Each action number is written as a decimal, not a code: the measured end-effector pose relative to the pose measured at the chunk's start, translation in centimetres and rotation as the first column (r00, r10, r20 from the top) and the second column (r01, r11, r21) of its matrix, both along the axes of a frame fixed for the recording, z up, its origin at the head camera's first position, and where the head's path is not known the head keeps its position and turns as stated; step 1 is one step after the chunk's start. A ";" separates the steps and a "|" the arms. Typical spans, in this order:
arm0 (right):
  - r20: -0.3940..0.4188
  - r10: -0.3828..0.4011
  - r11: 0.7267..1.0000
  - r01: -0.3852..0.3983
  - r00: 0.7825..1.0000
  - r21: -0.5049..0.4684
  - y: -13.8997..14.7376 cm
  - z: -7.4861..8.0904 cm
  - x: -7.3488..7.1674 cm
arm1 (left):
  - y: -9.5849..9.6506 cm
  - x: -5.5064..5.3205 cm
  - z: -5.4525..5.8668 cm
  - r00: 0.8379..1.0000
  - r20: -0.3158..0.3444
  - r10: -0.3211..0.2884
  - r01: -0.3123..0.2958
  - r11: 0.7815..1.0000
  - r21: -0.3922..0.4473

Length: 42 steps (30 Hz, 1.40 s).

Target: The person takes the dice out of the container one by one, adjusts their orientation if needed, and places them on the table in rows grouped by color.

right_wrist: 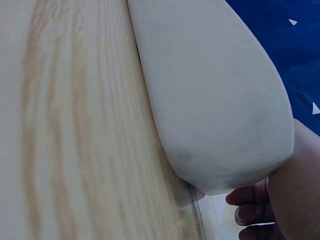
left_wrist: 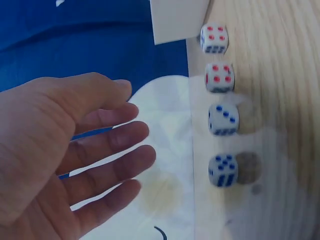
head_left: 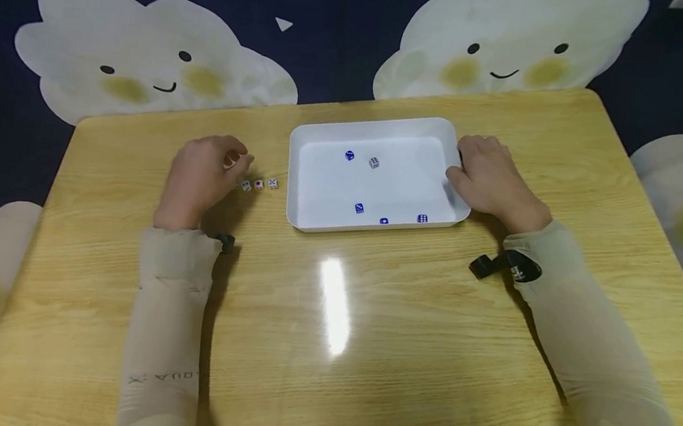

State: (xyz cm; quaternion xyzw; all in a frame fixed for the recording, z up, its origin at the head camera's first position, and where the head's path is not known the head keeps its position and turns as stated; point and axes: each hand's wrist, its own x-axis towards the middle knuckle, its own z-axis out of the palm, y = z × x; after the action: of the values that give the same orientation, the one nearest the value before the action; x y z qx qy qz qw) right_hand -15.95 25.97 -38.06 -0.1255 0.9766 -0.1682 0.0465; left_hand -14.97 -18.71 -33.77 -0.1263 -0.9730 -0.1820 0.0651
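A shallow white tray (head_left: 326, 184) lies on the table, and my right hand (head_left: 495, 183) grips its right end, thumb at the rim. In the right wrist view the tray's outer wall (right_wrist: 215, 95) hides part of that hand (right_wrist: 300, 195). Several blue dice (head_left: 359, 208) and a greyish die (head_left: 374, 162) are inside the tray. Left of it, white dice (head_left: 260, 184) stand in a row. My left hand (head_left: 199, 175) hovers beside the row, holding nothing. The left wrist view shows its fingers (left_wrist: 120, 137) loosely bent, apart from the white dice (left_wrist: 223, 170) with red or blue pips.
The wooden table (head_left: 271, 302) reaches toward me, with a bright light reflection in front of the tray. Behind its far edge hangs a dark blue cloth (head_left: 334, 34) printed with smiling clouds. Each wrist carries a small black camera (head_left: 484, 266).
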 end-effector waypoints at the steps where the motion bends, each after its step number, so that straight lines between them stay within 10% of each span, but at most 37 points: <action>1: 0.002 -0.002 1.000 0.002 1.000 0.000 -0.1 0.0 0.1 | 0.2 0.0 -0.1 1.000 -0.010 -0.005 0.005 1.000 0.000; 42: -0.052 0.000 1.000 0.000 0.999 -0.011 -1.6 -0.5 0.0 | 8.7 -1.4 0.6 0.977 0.022 -0.212 0.213 0.975 -0.063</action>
State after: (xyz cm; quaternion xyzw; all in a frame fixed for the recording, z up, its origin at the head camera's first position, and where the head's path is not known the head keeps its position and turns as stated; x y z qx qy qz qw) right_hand -16.00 24.32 -38.54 -0.1302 0.9766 -0.1700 0.0203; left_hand -16.37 -10.06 -33.18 -0.2303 -0.9598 -0.1570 0.0336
